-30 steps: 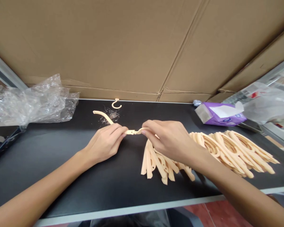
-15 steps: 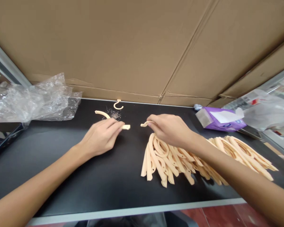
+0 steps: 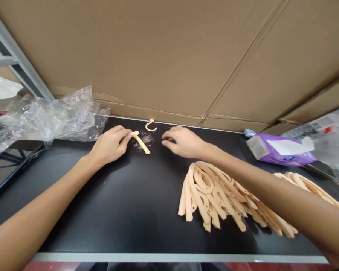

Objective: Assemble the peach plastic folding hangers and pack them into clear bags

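Note:
My left hand [image 3: 110, 145] is at the back of the black table [image 3: 115, 210], thumb and fingers closed on the near end of a curved peach plastic piece [image 3: 142, 144] whose other end rests on the table. My right hand [image 3: 183, 142] lies just to the right of it, palm down with fingers curled; what they hold, if anything, is hidden. A small peach hook [image 3: 150, 125] lies by the cardboard wall, between and beyond the two hands. Small plastic crumbs [image 3: 147, 138] are scattered beside the curved piece.
A fanned pile of several peach plastic hanger parts [image 3: 211, 195] spreads under my right forearm to the right edge. A purple tissue pack [image 3: 277, 152] sits at the back right, crumpled clear plastic [image 3: 53, 116] at the back left. A cardboard wall [image 3: 169, 56] closes the back.
The joined piece came apart between my hands. Both hands then moved away from the pile to the back of the table, the left setting its curved piece down near the hook.

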{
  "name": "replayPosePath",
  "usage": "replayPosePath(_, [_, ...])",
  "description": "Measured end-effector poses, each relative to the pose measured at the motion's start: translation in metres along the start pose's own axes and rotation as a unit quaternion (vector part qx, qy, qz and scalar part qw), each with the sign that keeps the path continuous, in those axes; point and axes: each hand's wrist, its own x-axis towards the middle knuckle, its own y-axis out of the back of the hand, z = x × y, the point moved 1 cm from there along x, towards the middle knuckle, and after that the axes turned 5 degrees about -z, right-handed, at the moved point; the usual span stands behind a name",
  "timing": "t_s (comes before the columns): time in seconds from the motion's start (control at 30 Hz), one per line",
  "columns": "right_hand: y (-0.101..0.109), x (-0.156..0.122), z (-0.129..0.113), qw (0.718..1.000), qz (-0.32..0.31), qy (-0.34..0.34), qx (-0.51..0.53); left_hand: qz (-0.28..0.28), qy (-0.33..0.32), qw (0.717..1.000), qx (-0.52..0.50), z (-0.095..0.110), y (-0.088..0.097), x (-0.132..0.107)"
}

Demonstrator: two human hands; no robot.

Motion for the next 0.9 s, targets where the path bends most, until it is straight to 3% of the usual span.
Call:
replayPosePath(0.1, [-0.009,0.016,-0.036,0.999,-0.010,0.043,0.026,-0.003,0.002,1.000,-0.022,0.002,0.001,0.001])
replayPosePath(0.2, [-0.015,0.025,-0.053,0.997,-0.019,0.068,0.028,0.000,0.036,0.999,-0.032,0.000,0.003,0.002])
replayPosePath(0.3, [-0.013,0.032,-0.046,0.997,-0.015,0.061,0.040,-0.016,0.113,0.993,0.014,-0.001,0.006,0.003])
replayPosePath(0.47, [-0.008,0.051,-0.015,0.999,0.022,-0.035,-0.020,-0.054,0.203,0.969,0.131,0.002,0.015,0.002])
replayPosePath(0.57, [-0.016,0.062,-0.003,0.999,0.016,-0.041,-0.029,-0.053,0.197,0.963,0.173,0.002,0.016,0.001])
replayPosePath(0.7, [-0.024,0.064,-0.001,0.999,0.006,-0.024,-0.046,-0.014,0.139,0.978,0.152,-0.004,0.011,-0.001])
replayPosePath(0.9, [-0.009,0.041,-0.004,0.997,0.034,0.010,-0.067,0.072,0.045,0.995,0.057,-0.008,0.003,0.001])
